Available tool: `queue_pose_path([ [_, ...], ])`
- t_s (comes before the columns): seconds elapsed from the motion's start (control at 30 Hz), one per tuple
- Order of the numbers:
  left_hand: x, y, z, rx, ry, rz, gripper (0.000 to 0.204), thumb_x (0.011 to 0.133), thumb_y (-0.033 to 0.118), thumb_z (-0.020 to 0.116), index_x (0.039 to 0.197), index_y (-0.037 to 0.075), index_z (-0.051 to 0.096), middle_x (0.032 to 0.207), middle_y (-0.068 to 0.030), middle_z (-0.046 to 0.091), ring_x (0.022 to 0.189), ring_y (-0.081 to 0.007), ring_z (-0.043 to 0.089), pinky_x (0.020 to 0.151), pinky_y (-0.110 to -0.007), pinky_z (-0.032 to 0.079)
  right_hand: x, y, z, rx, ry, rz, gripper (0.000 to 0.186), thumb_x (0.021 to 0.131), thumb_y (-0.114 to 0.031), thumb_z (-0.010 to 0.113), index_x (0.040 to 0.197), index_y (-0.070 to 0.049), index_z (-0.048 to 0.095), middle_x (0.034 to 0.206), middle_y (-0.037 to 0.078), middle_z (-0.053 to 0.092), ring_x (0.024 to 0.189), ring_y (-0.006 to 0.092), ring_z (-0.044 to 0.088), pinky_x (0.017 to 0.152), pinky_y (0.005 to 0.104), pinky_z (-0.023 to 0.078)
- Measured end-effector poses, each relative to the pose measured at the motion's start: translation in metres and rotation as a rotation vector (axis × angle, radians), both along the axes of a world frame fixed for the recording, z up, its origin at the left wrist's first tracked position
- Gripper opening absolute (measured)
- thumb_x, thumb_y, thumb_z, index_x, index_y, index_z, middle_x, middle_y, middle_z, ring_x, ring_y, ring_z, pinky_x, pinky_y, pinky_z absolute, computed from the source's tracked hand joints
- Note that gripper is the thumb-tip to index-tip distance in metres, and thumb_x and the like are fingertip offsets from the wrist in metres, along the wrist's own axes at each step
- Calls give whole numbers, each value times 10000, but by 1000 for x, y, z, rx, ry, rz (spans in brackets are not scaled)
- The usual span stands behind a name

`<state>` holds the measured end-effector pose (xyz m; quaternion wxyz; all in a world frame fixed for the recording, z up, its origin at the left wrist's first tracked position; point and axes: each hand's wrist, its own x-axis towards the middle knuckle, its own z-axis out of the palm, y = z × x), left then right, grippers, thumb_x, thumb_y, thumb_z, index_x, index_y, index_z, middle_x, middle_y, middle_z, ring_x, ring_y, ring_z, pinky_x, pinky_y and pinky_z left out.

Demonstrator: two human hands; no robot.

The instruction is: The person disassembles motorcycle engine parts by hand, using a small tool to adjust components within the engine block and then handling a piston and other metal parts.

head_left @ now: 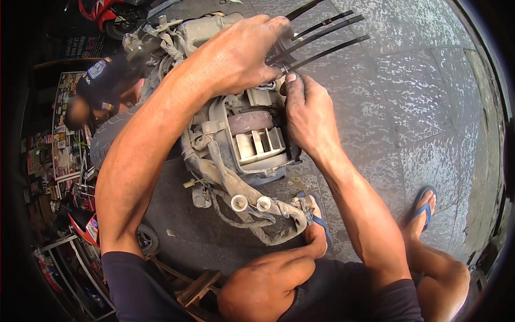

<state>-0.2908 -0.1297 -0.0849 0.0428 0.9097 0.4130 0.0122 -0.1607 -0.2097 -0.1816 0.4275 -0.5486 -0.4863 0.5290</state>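
A dusty, stripped scooter frame (236, 193) with its engine exposed stands in front of me. My left hand (249, 53) reaches over its far right side, fingers curled down and thumb tip meeting my right fingers. My right hand (311, 115) is closed, its thumb and fingers pinching at the same spot. Whatever small part lies between the fingertips is mostly hidden. Several thin black strips (332, 51) stick out to the right from beside my left hand. Below the hands sit a brown round part (250, 122) and a cream finned part (260, 146) in the engine housing.
Two open frame tube ends (239, 202) point up near my knees. At the left, another person in a dark shirt (110, 80) bends down near a tyre (110, 134). A red scooter (104, 13) stands at the far left. Grey floor tiles (418, 107) lie to the right.
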Motion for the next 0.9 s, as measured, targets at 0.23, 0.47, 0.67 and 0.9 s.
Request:
queue_pose_path([
  [0.23,14,1,20,-122,24,-28,479,739,150,753,1114,-55,536,981,-230,592,944,-395,588,838,-426,493,3,15,-18,130,97,-94,396,900,-303,600,871,92,615,773,267,651,763,377,669,712,431,498],
  [0.47,8,-3,14,-18,32,-70,505,719,140,785,1166,-7,601,1083,-177,649,1019,-344,627,892,-400,500,0,23,-23,254,93,-165,347,865,-228,679,983,74,556,627,164,623,543,216,609,525,373,456],
  [0.67,13,-1,24,-157,10,-34,492,744,132,744,1156,-67,560,991,-224,595,952,-381,593,851,-418,492,1,36,-47,429,155,-77,328,878,-217,678,987,65,553,630,164,635,533,200,596,505,348,437],
  [0.9,13,-2,24,-128,14,-44,484,745,125,741,1154,-71,572,1010,-229,603,974,-379,596,864,-414,491,7,46,-53,520,191,17,275,895,-198,658,1011,38,578,661,171,649,552,220,613,528,354,455],
])
